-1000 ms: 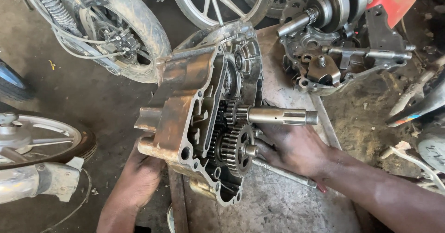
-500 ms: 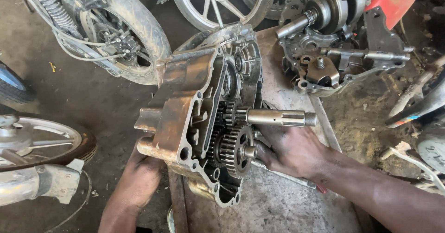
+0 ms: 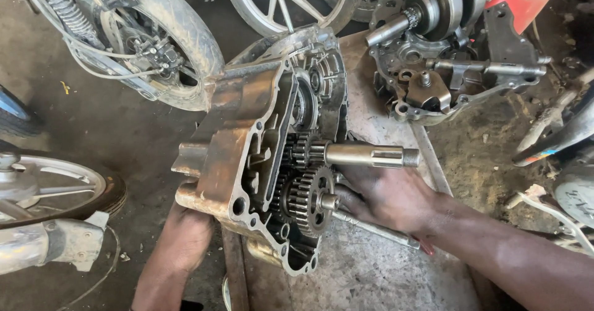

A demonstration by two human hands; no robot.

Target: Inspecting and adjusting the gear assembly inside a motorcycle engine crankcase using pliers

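Observation:
A greasy engine crankcase half [image 3: 247, 138] stands on edge on a metal bench [image 3: 371, 274]. Inside it sit stacked gear clusters [image 3: 306, 187]. A long steel shaft [image 3: 371, 156] with a threaded tip sticks out to the right. My left hand [image 3: 182, 240] is under the case's lower left side, partly hidden behind it, holding it up. My right hand [image 3: 387, 193] lies just below the shaft, fingertips on the lower gear and its stub end. A thin metal tool [image 3: 377, 227] lies under that hand.
A second crankcase half [image 3: 445, 57] with crank and shafts lies at the back right of the bench. A motorcycle rear wheel with tyre [image 3: 161, 45] stands at upper left, a bare alloy rim [image 3: 291, 2] behind. Another wheel [image 3: 55, 190] is at left. Dirt floor surrounds.
The view has barely shifted. My right fingers have closed in slightly on the lower gear; the case and left hand stay put.

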